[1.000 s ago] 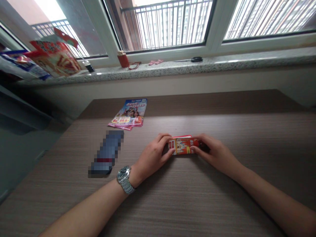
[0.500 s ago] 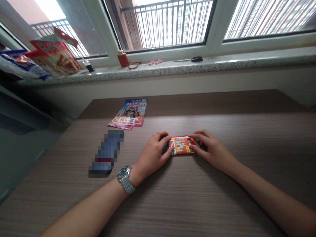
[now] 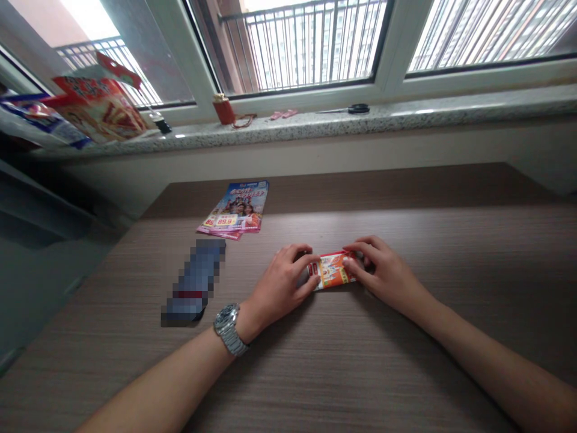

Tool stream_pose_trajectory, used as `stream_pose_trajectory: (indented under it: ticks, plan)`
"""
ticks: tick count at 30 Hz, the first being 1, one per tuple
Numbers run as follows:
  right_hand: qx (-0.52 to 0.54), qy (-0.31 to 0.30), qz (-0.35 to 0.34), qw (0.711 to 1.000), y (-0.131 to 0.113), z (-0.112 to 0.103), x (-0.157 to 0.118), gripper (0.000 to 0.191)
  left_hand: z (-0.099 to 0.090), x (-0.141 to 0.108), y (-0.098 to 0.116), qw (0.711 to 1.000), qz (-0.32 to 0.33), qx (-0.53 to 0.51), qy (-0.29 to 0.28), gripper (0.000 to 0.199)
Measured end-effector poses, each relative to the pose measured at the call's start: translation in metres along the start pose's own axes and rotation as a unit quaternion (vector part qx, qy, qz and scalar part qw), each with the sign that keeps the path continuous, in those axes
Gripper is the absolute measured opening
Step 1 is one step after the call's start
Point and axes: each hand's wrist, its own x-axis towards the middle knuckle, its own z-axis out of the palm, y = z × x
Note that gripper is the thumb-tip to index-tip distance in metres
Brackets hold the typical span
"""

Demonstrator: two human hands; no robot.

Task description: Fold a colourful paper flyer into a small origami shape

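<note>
A small orange, red and white printed packet (image 3: 332, 270) is between my two hands, low over the wooden table (image 3: 315, 373). My left hand (image 3: 286, 279), with a metal watch (image 3: 229, 328) on its wrist, grips the packet's left end between thumb and fingers. Thumb and index finger of my right hand (image 3: 381, 267) are on its right end, the other fingers curled behind. Whether the packet's underside touches the table cannot be made out.
Printed leaflets (image 3: 243, 207) lie at the table's back left, a blurred dark blue object (image 3: 196, 279) in front of them. On the stone sill (image 3: 406, 117) are scissors (image 3: 358, 109), a red container (image 3: 223, 109) and a red snack bag (image 3: 103, 108).
The packet has tilted slightly, its left end coming a little nearer to me. My left fingers now reach further over its left end, and my right thumb has shifted slightly left.
</note>
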Motion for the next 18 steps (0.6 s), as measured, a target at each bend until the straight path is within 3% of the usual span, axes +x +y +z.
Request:
stream_pose_trajectory:
  ticks: [7, 18]
  plan:
    - [-0.012, -0.035, 0.002, 0.999, 0.0008, -0.0001, -0.0019, 0.024, 0.0015, 0.0015, -0.0018, 1.000, -0.018, -0.014, 0.006, 0.030]
    - [-0.008, -0.040, 0.011, 0.999, 0.0009, -0.0010, -0.0027, 0.018, 0.0025, 0.0021, -0.0022, 0.999, -0.028, -0.020, 0.012, 0.028]
